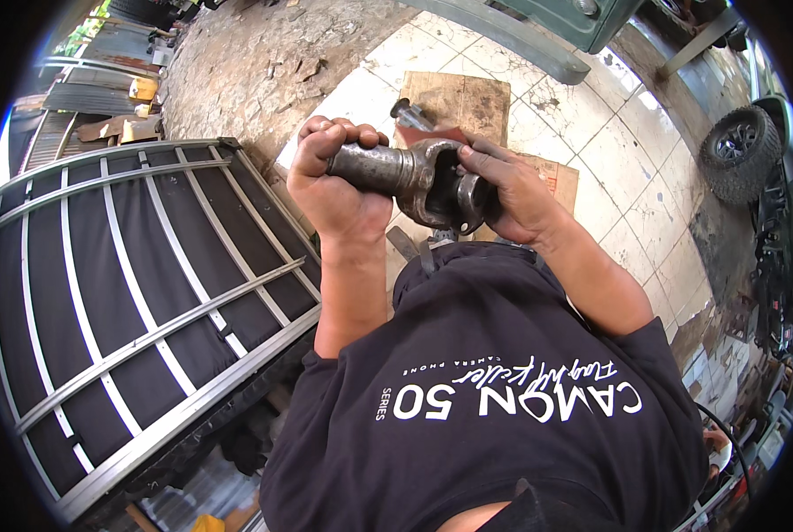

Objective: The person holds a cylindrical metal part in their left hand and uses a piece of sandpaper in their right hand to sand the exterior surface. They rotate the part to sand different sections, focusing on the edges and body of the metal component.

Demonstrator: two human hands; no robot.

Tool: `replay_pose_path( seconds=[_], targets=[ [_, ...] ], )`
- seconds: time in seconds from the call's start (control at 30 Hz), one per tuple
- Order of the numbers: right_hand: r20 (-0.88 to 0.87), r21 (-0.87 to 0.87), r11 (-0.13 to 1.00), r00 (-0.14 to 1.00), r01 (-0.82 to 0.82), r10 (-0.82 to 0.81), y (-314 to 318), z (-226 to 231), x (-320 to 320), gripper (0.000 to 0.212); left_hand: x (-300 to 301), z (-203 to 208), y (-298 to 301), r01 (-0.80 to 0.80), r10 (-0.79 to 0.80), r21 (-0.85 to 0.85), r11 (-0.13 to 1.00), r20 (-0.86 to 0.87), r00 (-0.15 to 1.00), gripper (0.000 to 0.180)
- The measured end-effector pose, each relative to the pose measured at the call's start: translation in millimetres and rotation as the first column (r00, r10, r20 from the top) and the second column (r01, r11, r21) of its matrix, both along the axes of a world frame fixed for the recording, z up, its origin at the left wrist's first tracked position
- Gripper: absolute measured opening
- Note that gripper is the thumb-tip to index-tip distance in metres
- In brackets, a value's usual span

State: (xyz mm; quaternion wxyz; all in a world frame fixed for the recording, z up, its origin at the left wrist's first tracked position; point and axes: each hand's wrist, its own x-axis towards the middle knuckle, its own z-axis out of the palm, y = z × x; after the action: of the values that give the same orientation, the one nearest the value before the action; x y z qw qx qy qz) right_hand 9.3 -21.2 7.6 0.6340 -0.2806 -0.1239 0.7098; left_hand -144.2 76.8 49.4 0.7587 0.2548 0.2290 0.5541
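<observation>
A greasy steel driveshaft yoke [423, 202] with a forked end is held up in front of my chest, tilted slightly. My left hand [339, 177] is closed round its cylindrical shaft, thumb and fingers wrapped over the end. At the forked end my right hand [516, 188] is closed, its thumb pressed on the upper fork arm near the bore. Its other fingers are mostly hidden behind the metal. A reddish sheet [436, 135], which looks like sandpaper, sticks out behind the fork beside my right fingers; how it is held cannot be made out.
Stained cardboard [467, 99] lies on the tiled floor [632, 168], a dark-ended metal part [410, 113] on it. A black panel with a metal frame [139, 293] stands at my left. A tyre [739, 144] is at the right, a green vehicle body [592, 27] at the far side.
</observation>
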Motion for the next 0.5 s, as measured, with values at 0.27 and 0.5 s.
replay_pose_path(
  seconds=[0.27,0.5],
  targets=[
    [-0.182,-0.017,0.995,0.979,-0.094,0.090,6.9,4.3,5.6,0.035,3.0,0.2,-4.2,0.168,-0.100,0.317,0.933,-0.221,0.970,0.023],
    [0.009,-0.236,0.971,0.998,-0.051,0.055,23.7,-26.0,21.0,0.031,13.7,-5.4,1.2,0.053,-0.026,0.272,0.961,-0.101,0.995,0.019]
  ],
)
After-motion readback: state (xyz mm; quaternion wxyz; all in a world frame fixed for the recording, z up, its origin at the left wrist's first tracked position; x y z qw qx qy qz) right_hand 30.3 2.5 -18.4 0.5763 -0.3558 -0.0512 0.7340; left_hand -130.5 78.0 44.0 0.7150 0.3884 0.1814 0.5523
